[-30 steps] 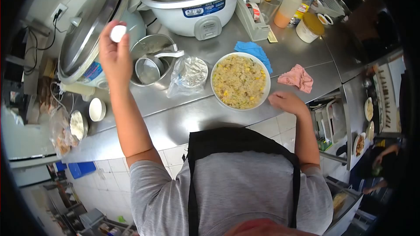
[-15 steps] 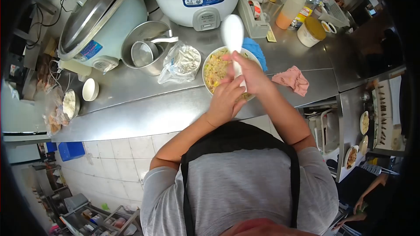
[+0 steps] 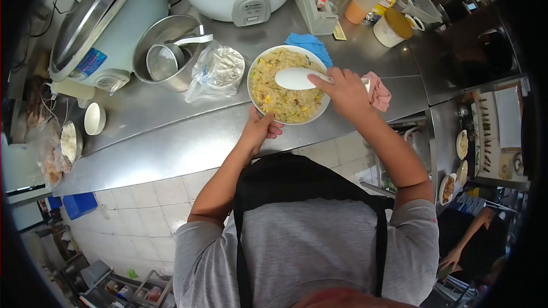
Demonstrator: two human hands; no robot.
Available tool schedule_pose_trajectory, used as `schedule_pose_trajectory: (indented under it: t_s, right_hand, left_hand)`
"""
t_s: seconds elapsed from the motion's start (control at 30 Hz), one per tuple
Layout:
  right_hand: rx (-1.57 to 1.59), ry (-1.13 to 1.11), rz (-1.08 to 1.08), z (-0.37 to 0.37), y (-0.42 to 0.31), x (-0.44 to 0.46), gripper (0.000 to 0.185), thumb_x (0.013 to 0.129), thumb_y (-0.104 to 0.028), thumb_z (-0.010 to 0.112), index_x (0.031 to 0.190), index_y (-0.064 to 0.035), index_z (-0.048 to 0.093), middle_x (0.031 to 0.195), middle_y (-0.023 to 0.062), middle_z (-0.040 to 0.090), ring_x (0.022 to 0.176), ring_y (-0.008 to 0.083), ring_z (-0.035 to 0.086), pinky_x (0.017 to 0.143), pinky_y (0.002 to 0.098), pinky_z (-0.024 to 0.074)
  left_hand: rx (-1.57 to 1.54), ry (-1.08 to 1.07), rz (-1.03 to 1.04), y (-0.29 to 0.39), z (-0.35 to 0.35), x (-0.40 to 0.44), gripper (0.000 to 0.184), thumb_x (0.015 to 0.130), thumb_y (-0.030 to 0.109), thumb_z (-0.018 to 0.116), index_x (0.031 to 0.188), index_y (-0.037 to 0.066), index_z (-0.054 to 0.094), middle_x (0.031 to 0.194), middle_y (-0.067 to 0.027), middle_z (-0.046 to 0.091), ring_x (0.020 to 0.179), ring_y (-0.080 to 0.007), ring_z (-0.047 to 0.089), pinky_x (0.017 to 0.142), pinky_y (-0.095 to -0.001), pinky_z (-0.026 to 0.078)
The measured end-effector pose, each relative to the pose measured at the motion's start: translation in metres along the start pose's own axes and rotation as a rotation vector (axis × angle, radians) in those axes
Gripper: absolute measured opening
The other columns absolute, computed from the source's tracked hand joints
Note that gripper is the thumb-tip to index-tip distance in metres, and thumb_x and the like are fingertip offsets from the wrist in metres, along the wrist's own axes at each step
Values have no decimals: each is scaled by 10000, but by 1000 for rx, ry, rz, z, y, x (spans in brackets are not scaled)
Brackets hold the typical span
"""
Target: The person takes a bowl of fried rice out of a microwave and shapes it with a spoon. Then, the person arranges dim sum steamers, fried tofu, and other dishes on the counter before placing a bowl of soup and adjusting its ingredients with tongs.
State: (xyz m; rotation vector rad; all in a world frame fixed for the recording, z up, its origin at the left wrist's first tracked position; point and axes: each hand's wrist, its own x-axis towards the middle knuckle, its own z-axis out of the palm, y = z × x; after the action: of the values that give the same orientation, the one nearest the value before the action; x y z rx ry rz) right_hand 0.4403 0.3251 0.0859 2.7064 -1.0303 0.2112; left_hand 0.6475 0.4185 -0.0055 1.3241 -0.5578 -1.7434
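A round white bowl (image 3: 252,94) full of fried rice (image 3: 288,105) stands near the counter's front edge. My left hand (image 3: 258,131) grips the bowl's near rim, with the thumb close to the rice and the fingers at the outer side. In my right hand (image 3: 349,96) is a white rice paddle (image 3: 295,78), its broad head lying flat over the top of the rice and its handle mostly covered by my fingers. Behind the bowl lies a blue cloth (image 3: 311,47). A pink cloth (image 3: 379,92) rests just right of my right hand.
Two rice cookers (image 3: 251,8) stand at the back and left. A metal pot (image 3: 140,60) holds a smaller pan. Beside it sits a plastic-wrapped container (image 3: 217,71). A small white bowl (image 3: 95,118) is at left; a lidded tub (image 3: 393,27) at right. Another person's arm (image 3: 471,239) shows lower right.
The paddle has come down from upright to flat over the rice. My left hand has left the paddle's handle and taken the bowl's rim. The whole view has shifted slightly.
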Motion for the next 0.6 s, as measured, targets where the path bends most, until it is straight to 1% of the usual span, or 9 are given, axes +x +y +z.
schedule_pose_trajectory:
  t_s: [0.07,0.13,0.17,0.27,0.37,0.43,0.53,0.57,0.6]
  right_hand:
    - [-15,11,-12,10,3,-11,469,682,-66,483,1103,-274,504,882,47,471,704,216,482,602,326,407]
    - [8,-7,-9,13,12,-25,468,678,-55,485,1098,-261,508,860,49,472,693,216,483,592,331,405]
    - [17,-14,-9,13,16,-29,467,676,-50,487,1095,-255,511,849,50,472,687,216,483,587,334,404]
    - [48,4,78,-2,18,-23,460,679,-38,487,1090,-244,513,824,57,476,671,225,486,581,343,407]
    - [96,52,167,10,16,-9,461,677,-23,485,1087,-233,513,812,67,479,683,237,498,574,345,411]
    - [145,37,172,26,0,-17,456,680,-20,484,1089,-220,513,815,77,479,690,244,504,581,345,417]
    - [213,-29,234,28,-14,-35,446,687,-17,478,1096,-193,509,822,88,479,693,252,513,591,352,426]
    - [234,-58,263,28,-14,-37,442,690,-17,476,1099,-182,507,825,91,479,693,255,516,594,355,430]
    - [207,-38,306,24,-11,-32,439,697,-20,471,1106,-178,502,831,93,479,695,257,519,599,357,433]
  left_hand:
    - [-18,10,3,-1,0,1,357,849,133,385,1150,87,198,764,-138,561,569,-159,554,507,-258,456]
    - [-24,27,12,0,3,0,355,845,128,384,1144,85,198,762,-142,560,572,-167,558,509,-265,462]
    - [-29,30,14,0,3,0,384,837,121,386,1158,81,180,759,-145,560,568,-168,561,498,-260,462]
    - [-43,34,26,0,3,1,443,821,106,393,1185,70,143,753,-150,559,558,-171,566,476,-249,462]
    - [-60,26,35,-4,2,3,447,816,105,397,1182,62,143,753,-151,558,557,-174,567,475,-250,463]
    - [-71,20,40,-4,2,3,447,816,104,398,1180,60,143,753,-152,556,559,-175,566,478,-252,465]
    - [-45,62,25,-1,7,-1,368,847,125,365,1160,73,179,762,-141,547,596,-184,559,524,-273,467]
    - [-40,60,30,1,7,-1,370,847,123,364,1162,73,176,764,-142,547,596,-185,559,528,-274,467]
    - [-34,60,33,1,7,-1,371,848,122,363,1163,73,174,765,-142,546,597,-186,558,531,-275,468]
